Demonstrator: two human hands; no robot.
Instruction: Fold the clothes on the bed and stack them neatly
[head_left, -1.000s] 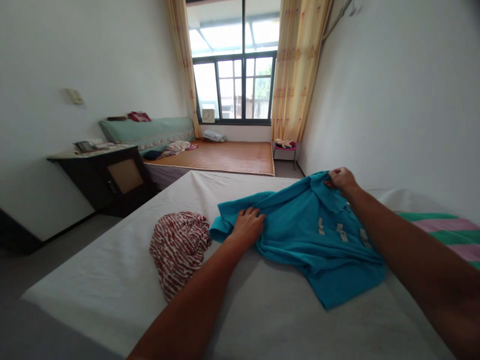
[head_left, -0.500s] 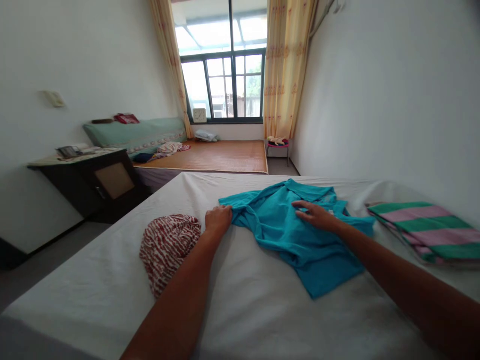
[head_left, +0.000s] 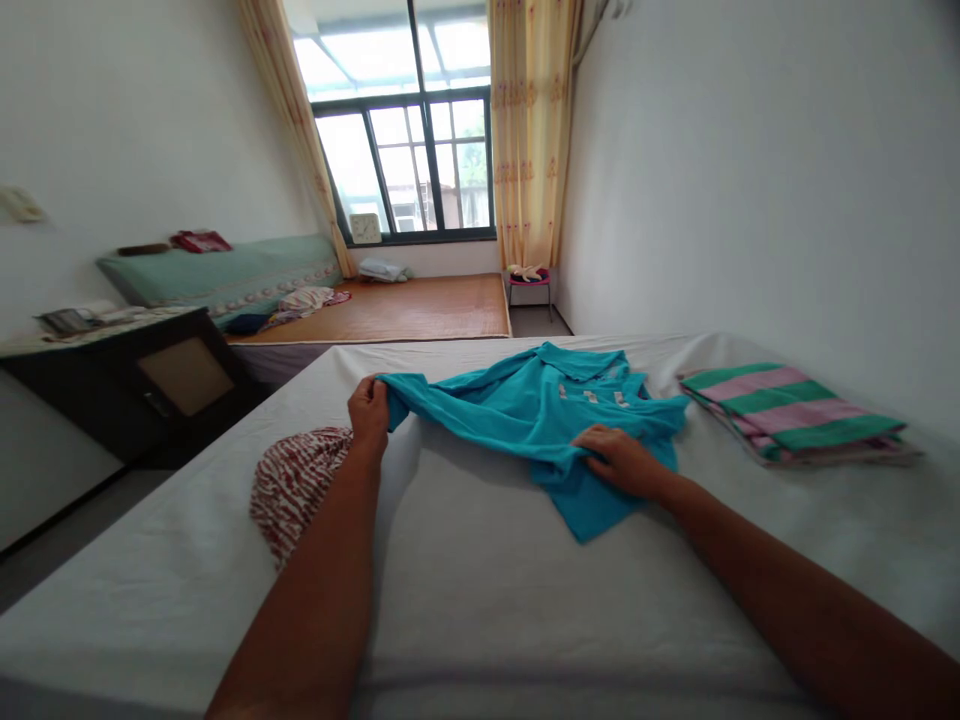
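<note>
- A wrinkled white sheet (head_left: pixel 480 590) covers the broad surface in front of the person, its far edge facing the window.
- The blue shirt (head_left: pixel 510 405) lies across the sheet's far half, collar on the far side, its left end raised.
- The left hand (head_left: pixel 369 412) has a narrow grip, pinching the shirt's left end.
- The right hand (head_left: pixel 619 460) has its fingers curled around the shirt's near edge, holding it.
- A red-and-white patterned cloth (head_left: pixel 296 490) lies bunched by the left forearm, partly hidden by it.
- A folded striped cloth (head_left: pixel 795 405), green and pink, lies right of the shirt, apart from it.
- Beyond, a bed (head_left: pixel 442 305) with a brown mat stands below a bright window (head_left: pixel 401 170) with yellow curtains (head_left: pixel 529 130).
- A square clock (head_left: pixel 365 229) sits at the window's lower left corner.
- A dark cabinet (head_left: pixel 180 380) stands at left; a small pink-topped stool (head_left: pixel 531 283) stands by the right curtain.
</note>
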